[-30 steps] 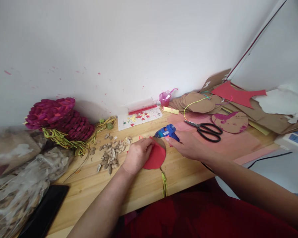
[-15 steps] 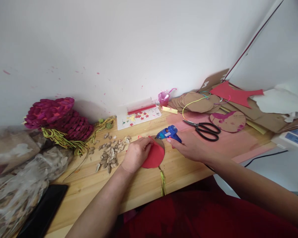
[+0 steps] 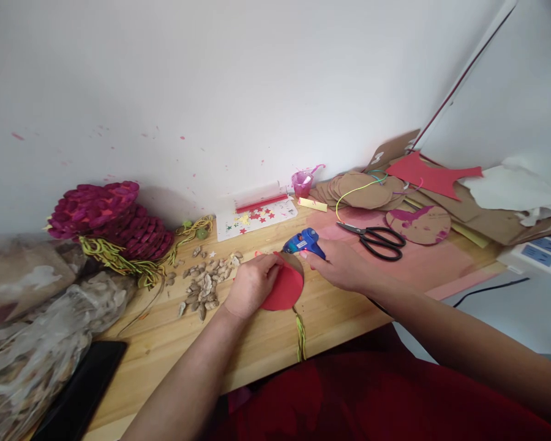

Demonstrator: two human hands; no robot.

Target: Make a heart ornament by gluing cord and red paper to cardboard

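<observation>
My left hand [image 3: 252, 285] pinches the near-left part of a red paper disc [image 3: 284, 288], lifting it a little off a brown cardboard disc [image 3: 294, 261] that shows along the upper right edge. In my right hand [image 3: 337, 263] is a blue hot glue gun [image 3: 307, 240], its nozzle pointing left at the top of the cardboard. A yellow-green yarn tassel [image 3: 300, 337] hangs from the disc's lower edge on the wooden table. Loose peanut shells [image 3: 204, 285] lie left of my left hand. Glue on the cardboard is too small to make out.
Black-handled scissors [image 3: 379, 241] lie right of my right hand, by a purple-stained cardboard disc [image 3: 420, 225]. Cardboard discs [image 3: 362, 190] are stacked behind. A stack of magenta shell-covered discs [image 3: 133, 223] stands left, above a plastic bag [image 3: 41, 355] and a black phone [image 3: 87, 386].
My right hand has moved slightly left with the glue gun, bringing the nozzle over the top edge of the cardboard. My left hand keeps its hold on the red paper.
</observation>
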